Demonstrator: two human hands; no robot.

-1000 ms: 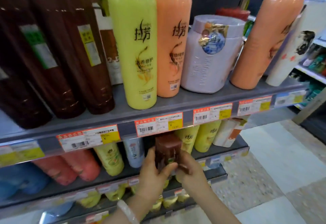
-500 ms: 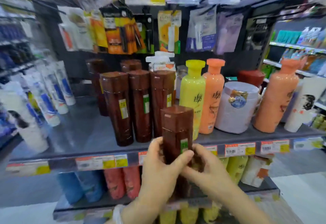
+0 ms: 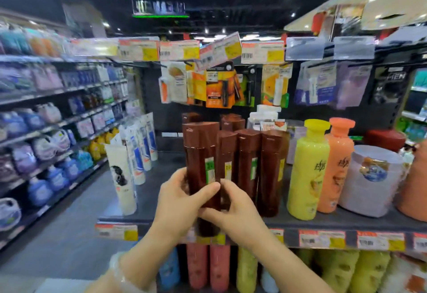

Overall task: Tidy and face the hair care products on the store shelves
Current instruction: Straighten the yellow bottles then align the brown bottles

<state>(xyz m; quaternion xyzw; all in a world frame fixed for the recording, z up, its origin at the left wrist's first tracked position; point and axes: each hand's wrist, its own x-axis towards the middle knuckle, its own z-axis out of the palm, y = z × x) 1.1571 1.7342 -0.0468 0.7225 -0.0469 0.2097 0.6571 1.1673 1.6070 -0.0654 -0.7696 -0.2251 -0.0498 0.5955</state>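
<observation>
A tall brown bottle [image 3: 200, 154] with a green label is held upright in front of the grey shelf [image 3: 323, 222]. My left hand [image 3: 182, 202] wraps its left side, thumb across the front. My right hand [image 3: 233, 214] grips its lower right side. Behind it several matching brown bottles [image 3: 247, 163] stand in rows on the shelf. To their right stand a yellow bottle [image 3: 308, 172], an orange bottle [image 3: 335, 168] and a pale lilac tub [image 3: 372, 182].
White tubes [image 3: 122, 177] stand at the shelf's left end. Hanging packets [image 3: 219, 87] fill the pegboard above. Red, yellow and blue bottles [image 3: 208, 267] sit on the lower shelf. An aisle with stocked shelves [image 3: 46, 131] runs along the left.
Both hands have lifted the brown bottle from the lower shelf level up to the upper shelf, in front of the other brown bottles. The camera view has tilted upward.
</observation>
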